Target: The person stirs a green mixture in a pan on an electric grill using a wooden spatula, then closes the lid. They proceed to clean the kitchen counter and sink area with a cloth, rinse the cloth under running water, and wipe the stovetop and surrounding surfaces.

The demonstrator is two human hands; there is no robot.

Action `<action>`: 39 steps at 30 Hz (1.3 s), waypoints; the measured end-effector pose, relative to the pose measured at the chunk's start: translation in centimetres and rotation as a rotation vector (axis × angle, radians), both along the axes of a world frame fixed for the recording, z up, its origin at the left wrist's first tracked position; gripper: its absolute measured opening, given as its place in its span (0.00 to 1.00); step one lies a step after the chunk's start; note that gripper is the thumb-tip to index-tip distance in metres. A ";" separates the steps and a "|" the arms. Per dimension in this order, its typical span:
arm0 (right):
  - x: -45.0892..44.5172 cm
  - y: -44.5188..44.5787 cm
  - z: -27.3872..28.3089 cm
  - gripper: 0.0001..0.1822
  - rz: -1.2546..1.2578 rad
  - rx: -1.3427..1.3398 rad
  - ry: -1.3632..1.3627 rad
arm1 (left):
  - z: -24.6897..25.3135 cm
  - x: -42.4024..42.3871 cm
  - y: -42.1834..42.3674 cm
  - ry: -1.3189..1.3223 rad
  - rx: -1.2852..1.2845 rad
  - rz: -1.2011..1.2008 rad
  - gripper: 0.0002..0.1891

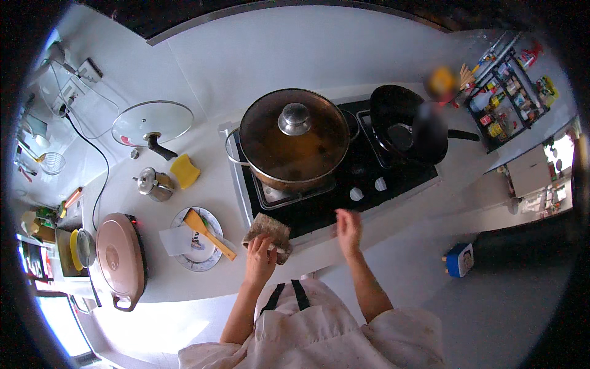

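Note:
My left hand (pixel 259 264) grips a folded brown cloth (pixel 267 229) at the front left corner of the black gas stove (pixel 313 220). Over the stove's front edge hangs my right hand (pixel 349 233), slightly blurred, with nothing visible in it and its fingers a little apart. It is near two white control knobs (pixel 356 193). Behind both hands, a large pot (pixel 288 183) stands on the left burner. Its glass lid (pixel 276 152) with a metal knob is on, and brownish contents show through. A black wok-like pan (pixel 392 115) stands tilted on the right burner.
Left of the cloth, a wooden spatula (pixel 207 233) lies across a patterned plate (pixel 190 263). Further left are a pink oval electric cooker (pixel 120 263), a moka pot (pixel 156 184), a yellow sponge (pixel 185 171) and an upright glass lid (pixel 161 121). A spice rack (pixel 507 99) stands right.

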State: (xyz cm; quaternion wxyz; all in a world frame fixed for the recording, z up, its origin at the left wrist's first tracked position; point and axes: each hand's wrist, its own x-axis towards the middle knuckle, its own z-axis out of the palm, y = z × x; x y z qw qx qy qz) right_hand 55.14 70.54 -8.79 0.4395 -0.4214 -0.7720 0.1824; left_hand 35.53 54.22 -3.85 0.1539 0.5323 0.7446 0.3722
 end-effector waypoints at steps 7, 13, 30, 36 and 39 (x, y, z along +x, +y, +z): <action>3.6 7.0 -1.0 0.19 -0.115 -0.004 -0.079 | -0.9 1.4 1.5 0.043 -0.031 0.056 0.14; 3.4 8.4 -2.2 0.19 -0.033 -0.087 -0.064 | -1.4 2.1 2.3 0.062 -0.019 0.122 0.13; 3.7 9.0 -2.8 0.13 -0.025 -0.077 -0.130 | -1.7 2.7 1.9 0.049 -0.038 0.142 0.12; 3.5 8.9 -2.2 0.13 -0.034 -0.094 -0.137 | -1.3 2.7 1.9 0.034 -0.109 0.147 0.12; 3.6 8.7 -2.4 0.13 -0.043 -0.138 -0.111 | -1.0 2.7 1.8 0.027 -0.111 0.135 0.12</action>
